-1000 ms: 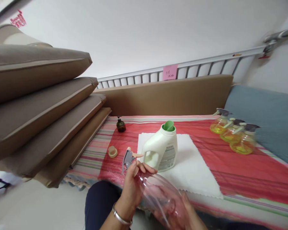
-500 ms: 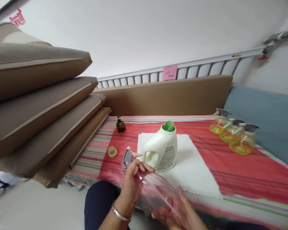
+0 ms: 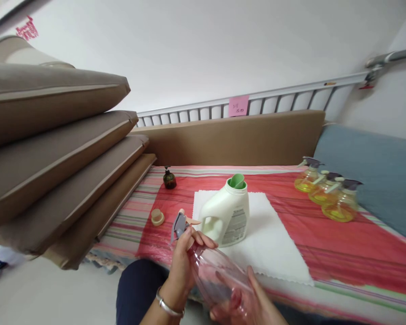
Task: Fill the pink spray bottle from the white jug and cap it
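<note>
My left hand grips the neck of a clear empty spray bottle, just under its grey trigger head. The bottle lies tilted across my lap, head pointing up and left. From below, my right hand cups the bottle's round body. Just beyond the bottle, a white detergent jug with an open green spout stands on a white cloth.
A red plastic sheet covers the striped bed. Three spray bottles with yellow liquid stand at the right. A small dark pump bottle and a beige cap lie left. Stacked brown cushions fill the left side.
My right hand has slid further up along the bottle's body, fingers now more in view. The left hand stays on the neck.
</note>
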The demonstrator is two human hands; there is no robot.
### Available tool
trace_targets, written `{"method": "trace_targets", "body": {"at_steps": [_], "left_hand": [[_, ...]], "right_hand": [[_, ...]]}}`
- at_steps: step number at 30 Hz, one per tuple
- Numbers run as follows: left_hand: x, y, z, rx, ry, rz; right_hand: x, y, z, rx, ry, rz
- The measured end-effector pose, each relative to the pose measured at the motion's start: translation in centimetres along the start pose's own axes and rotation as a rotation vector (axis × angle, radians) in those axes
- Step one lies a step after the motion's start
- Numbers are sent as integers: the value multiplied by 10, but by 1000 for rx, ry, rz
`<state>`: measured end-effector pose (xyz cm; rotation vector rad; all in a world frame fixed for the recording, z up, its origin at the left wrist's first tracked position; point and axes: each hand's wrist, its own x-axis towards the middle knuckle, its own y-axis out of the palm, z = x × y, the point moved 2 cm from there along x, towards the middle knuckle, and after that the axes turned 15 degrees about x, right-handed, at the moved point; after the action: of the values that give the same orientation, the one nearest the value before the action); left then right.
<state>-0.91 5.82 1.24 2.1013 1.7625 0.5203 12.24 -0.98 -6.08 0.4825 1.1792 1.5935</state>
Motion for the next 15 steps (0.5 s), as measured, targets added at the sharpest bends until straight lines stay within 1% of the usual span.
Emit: {"method": "trace_targets", "body": {"at_steps": [3, 5, 10, 13, 15], "left_hand": [[0, -3, 2, -5, -2, -58], [0, -4, 2, 3, -6, -67], [-1, 1, 1, 29, 21, 41], [-1, 3, -2, 22, 17, 86], [-2, 4, -4, 13, 26, 126]], "right_hand": [[-2, 3, 6, -20, -65, -38], [-1, 4, 7, -38, -58, -28], [2, 10, 3, 12, 80, -17], [-2, 15, -1, 87, 148, 51], [-5, 16, -2, 101, 157, 88]]}}
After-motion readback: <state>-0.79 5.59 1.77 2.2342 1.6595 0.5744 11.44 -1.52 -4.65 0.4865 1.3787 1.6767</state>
